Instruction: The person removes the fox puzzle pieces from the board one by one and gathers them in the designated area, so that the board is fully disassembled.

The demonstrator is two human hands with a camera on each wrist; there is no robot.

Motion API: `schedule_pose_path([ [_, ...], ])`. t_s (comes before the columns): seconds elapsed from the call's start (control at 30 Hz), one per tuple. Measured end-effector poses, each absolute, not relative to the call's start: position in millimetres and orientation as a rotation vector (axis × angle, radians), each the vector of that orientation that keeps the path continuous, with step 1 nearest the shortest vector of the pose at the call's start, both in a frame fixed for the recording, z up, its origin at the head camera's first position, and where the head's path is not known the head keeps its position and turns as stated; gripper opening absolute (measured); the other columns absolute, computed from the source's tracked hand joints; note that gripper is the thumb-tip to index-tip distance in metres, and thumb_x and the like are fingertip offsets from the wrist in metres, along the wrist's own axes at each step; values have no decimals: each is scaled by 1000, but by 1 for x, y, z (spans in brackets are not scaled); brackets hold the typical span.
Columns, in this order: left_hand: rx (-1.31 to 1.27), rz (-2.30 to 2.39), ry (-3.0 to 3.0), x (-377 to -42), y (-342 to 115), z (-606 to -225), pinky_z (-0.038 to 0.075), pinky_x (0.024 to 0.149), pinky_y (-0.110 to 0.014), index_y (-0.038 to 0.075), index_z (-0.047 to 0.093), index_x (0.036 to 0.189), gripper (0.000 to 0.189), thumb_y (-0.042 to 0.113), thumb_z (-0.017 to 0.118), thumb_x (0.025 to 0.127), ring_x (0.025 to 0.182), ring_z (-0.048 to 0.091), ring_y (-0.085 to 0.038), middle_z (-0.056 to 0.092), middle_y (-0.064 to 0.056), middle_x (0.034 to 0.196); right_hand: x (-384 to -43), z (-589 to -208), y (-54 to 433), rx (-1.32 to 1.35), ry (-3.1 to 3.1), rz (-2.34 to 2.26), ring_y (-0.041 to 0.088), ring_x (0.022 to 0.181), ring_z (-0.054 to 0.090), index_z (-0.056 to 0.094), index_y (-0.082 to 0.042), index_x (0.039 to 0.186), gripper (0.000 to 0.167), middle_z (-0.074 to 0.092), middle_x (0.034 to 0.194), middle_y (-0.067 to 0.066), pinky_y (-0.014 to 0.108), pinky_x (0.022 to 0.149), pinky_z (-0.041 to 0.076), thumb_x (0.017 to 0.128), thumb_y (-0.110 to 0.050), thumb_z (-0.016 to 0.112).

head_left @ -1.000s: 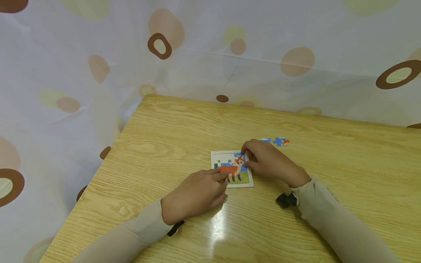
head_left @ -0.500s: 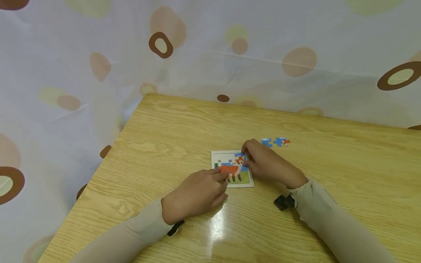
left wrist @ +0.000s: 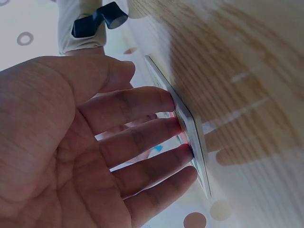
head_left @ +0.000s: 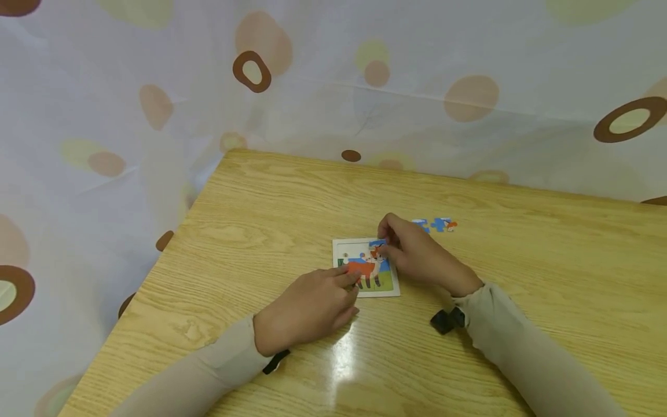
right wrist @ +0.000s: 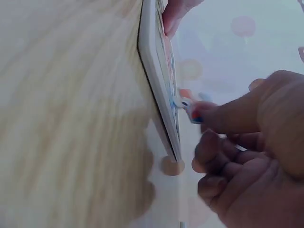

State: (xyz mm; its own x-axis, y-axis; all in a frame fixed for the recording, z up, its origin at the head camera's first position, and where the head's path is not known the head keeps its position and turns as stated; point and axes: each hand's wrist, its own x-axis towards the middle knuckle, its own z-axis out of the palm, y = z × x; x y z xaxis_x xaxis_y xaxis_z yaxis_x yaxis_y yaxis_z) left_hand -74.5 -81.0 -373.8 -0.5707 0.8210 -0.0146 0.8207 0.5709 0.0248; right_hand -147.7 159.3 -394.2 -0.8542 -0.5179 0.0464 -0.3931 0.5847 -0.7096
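Note:
A square jigsaw puzzle (head_left: 367,269) with a white frame and a red fox picture lies on the table. Straight fingers of my left hand (head_left: 315,307) rest on its lower left; the left wrist view shows the fingertips touching the board (left wrist: 192,135). My right hand (head_left: 422,252) is at the upper right corner, pinching a puzzle piece (right wrist: 194,113) with the fox's face between thumb and fingers. That piece is tilted, partly lifted off the board in the right wrist view. The upper left part of the frame shows bare white backing.
Two loose puzzle pieces lie behind my right hand: a blue one (head_left: 421,224), partly hidden, and a blue and orange one (head_left: 444,225). The wooden table (head_left: 250,231) meets a spotted cloth (head_left: 312,87) at its back and left edges.
My right hand has shifted slightly up and left, and the fox-face piece it pinches has tilted up from the board. The left hand stays in place.

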Motion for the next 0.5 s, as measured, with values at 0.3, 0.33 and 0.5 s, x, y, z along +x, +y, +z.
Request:
schedule_pose_path([
  [0.3, 1418, 6, 2744, -74, -81, -373, 52, 103, -37, 8, 78, 116, 32, 34, 64, 103, 132, 59, -28, 65, -9, 139, -162, -375, 202, -613, 2765, -1148, 22, 77, 61, 71, -3, 101, 5, 66, 92, 9, 34, 65, 49, 100, -3, 67],
  [0.33, 1414, 9, 2743, -74, -81, -373, 52, 103, -38, 8, 78, 117, 32, 33, 63, 103, 133, 58, -28, 65, -9, 139, -165, -373, 211, -567, 2775, -1131, 22, 77, 61, 72, -3, 102, 6, 66, 94, 9, 33, 64, 49, 101, -4, 66],
  [0.5, 1409, 34, 2743, -74, -80, -374, 51, 104, -38, 8, 78, 118, 32, 32, 63, 103, 134, 58, -28, 65, -10, 139, -180, -370, 258, -375, 2806, -1014, 25, 82, 61, 70, 0, 111, 17, 68, 101, 15, 34, 66, 49, 105, -14, 62],
])
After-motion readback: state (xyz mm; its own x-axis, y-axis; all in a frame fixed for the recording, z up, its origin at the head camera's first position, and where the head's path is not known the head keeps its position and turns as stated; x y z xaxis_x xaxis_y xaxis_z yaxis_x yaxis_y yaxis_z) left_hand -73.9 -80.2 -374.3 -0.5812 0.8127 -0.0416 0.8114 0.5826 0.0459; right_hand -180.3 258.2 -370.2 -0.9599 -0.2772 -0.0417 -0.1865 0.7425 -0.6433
